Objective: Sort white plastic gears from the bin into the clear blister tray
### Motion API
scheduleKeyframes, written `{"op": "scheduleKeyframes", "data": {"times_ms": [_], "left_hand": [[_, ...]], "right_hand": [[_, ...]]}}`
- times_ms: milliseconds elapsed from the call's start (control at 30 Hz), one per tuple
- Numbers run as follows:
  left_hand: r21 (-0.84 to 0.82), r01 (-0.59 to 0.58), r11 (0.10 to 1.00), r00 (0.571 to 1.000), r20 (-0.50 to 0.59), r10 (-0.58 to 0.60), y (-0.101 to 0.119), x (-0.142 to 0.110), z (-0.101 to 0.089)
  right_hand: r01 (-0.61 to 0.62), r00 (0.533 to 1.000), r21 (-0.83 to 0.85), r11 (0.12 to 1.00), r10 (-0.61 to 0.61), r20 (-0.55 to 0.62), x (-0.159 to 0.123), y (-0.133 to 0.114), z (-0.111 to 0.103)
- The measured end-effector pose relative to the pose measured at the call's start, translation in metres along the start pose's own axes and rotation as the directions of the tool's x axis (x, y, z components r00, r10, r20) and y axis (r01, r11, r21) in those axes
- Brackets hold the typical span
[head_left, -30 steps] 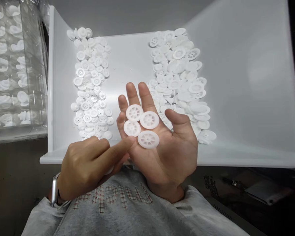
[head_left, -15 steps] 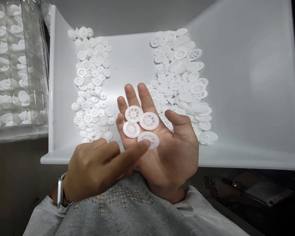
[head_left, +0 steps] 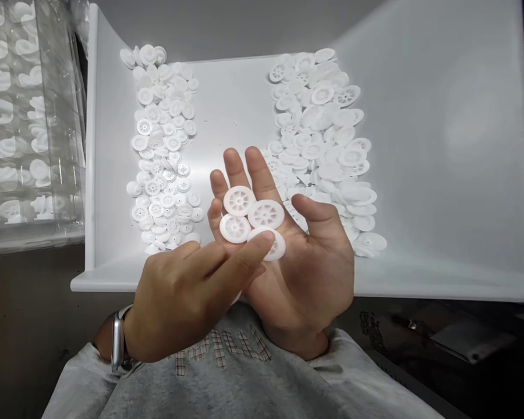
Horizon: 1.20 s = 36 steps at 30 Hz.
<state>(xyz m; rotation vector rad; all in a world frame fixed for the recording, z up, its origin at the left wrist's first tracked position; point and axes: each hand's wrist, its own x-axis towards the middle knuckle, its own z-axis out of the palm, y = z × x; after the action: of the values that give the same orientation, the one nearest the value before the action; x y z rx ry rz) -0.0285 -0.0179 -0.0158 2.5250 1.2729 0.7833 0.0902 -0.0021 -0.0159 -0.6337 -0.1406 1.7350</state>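
My right hand (head_left: 305, 267) is palm up with its fingers spread, and several white spoked plastic wheels (head_left: 265, 214) rest on the palm and finger bases. My left hand (head_left: 187, 291) reaches in from the left, its index fingertip on the nearest wheel (head_left: 278, 244), partly covering it. The other left fingers are curled. A small white edge (head_left: 236, 298) shows under that hand, but what it belongs to is hidden. Both hands are above the front part of a white tray (head_left: 227, 93).
Inside the tray lie a left heap of smaller white wheels (head_left: 168, 142) and a right heap of larger ones (head_left: 327, 119). Clear plastic blister trays (head_left: 43, 145) holding white parts stand at the left. Under the tray's front lip (head_left: 419, 289), at right, is a dark area with a flat object (head_left: 467, 343).
My left hand has shifted right and slightly up, its index finger pushing the nearest wheel a little toward the others. My right hand has barely moved.
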Motion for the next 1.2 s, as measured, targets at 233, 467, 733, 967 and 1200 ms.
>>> {"op": "scheduleKeyframes", "data": {"times_ms": [233,467,733,967,1200], "left_hand": [[0.007,0.021,1.000,0.994,-0.105,-0.020,0.000,-0.003,0.003],[-0.140,0.002,0.990,0.989,-0.145,-0.023,-0.004,-0.007,-0.001],[-0.184,-0.178,0.967,0.984,-0.038,0.174,-0.009,-0.006,-0.008],[-0.130,-0.214,0.968,0.975,0.039,0.220,-0.011,-0.004,-0.008],[-0.107,-0.195,0.975,0.980,0.029,0.199,-0.010,-0.004,-0.006]], "right_hand": [[-0.005,1.000,0.026,1.000,0.005,0.000,0.001,0.000,0.000],[0.035,0.999,-0.020,0.999,-0.036,-0.004,0.000,0.001,0.000],[0.029,0.999,-0.023,0.999,-0.030,-0.030,0.001,-0.001,0.003],[0.042,0.998,-0.026,0.999,-0.043,-0.036,0.000,0.000,0.002],[0.053,0.997,-0.100,0.994,-0.059,-0.052,-0.001,0.001,0.002]]}}
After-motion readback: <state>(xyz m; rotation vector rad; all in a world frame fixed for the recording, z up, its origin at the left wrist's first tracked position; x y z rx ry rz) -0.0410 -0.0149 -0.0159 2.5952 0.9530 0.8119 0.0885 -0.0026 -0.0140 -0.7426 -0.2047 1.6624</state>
